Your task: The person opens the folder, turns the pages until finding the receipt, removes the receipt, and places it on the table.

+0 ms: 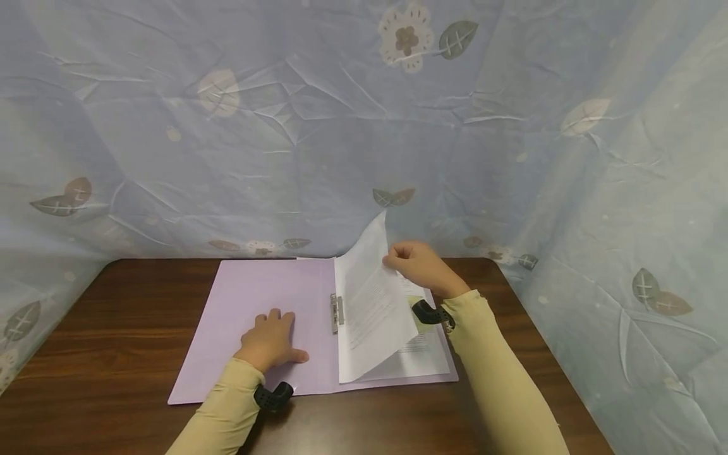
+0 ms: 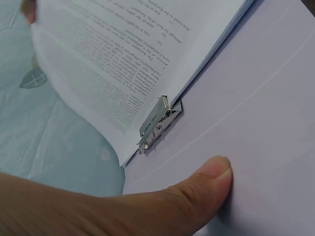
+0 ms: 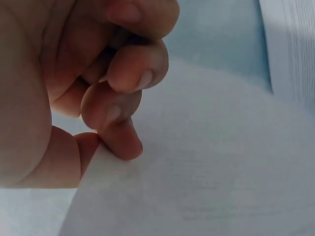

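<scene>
Right hand [image 1: 418, 262] pinches the right-hand edge of a printed sheet [image 1: 370, 316] between thumb and fingertips, as the right wrist view confirms; its remaining fingers are curled. Left hand [image 1: 268, 341] rests with fingers spread on the left cover of a lilac folder [image 1: 267, 284], thumb directed towards the fold; it holds nothing.

The sheet lies over the right half of the open folder, with its left edge at a metal clip [image 1: 337, 313]. From this edge it curves upward. Its upper corner projects past the folder's far edge, in front of the cloth behind. The head view does not show whether one sheet or several are lifted together. In the left wrist view, lines of printed text are visible on the page facing the left hand.

Beneath the sheet, further printed paper [image 1: 435, 361] rests on the right cover. A green printed area [image 1: 419, 323] is partly exposed between the lifted sheet and the right wrist. The clip is mounted beside the fold, between the left cover and the papers.

The folder lies flat on a dark brown wood-grain surface [image 1: 114, 328]. Each wrist carries a black band, and both sleeves [image 1: 506, 385] are pale yellow. A pale blue-grey cloth [image 1: 318, 139], creased and printed with leaves and flowers, hangs behind the surface and along its sides.
</scene>
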Tool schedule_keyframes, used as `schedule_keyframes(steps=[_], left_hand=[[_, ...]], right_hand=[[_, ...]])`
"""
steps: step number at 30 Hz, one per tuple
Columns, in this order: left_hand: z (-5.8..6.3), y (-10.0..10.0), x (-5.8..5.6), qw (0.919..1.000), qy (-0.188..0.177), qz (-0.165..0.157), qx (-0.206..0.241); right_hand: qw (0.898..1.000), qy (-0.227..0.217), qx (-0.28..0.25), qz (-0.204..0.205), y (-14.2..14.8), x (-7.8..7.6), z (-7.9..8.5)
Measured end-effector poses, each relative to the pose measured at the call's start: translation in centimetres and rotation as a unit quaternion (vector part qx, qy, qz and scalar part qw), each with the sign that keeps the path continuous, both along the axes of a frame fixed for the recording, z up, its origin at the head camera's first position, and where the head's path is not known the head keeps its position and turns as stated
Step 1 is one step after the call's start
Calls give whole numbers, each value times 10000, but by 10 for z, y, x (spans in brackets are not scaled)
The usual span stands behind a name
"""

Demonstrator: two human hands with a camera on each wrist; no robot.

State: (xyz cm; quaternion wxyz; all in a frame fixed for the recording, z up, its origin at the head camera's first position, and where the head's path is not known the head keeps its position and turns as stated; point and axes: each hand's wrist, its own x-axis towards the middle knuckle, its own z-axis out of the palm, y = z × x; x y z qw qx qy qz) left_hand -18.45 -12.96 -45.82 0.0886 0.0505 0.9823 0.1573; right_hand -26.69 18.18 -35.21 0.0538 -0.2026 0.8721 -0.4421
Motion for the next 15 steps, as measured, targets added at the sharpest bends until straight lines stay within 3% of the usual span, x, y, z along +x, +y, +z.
schedule_keyframes(steps=[6, 15], left_hand=[[0, -1, 0, 10000, 22, -18, -12], [1, -2, 0, 9999, -90, 74, 19]], right_hand=[[9994, 282, 182, 98, -38, 2, 10], [9945, 412, 402, 880, -105, 14, 12]])
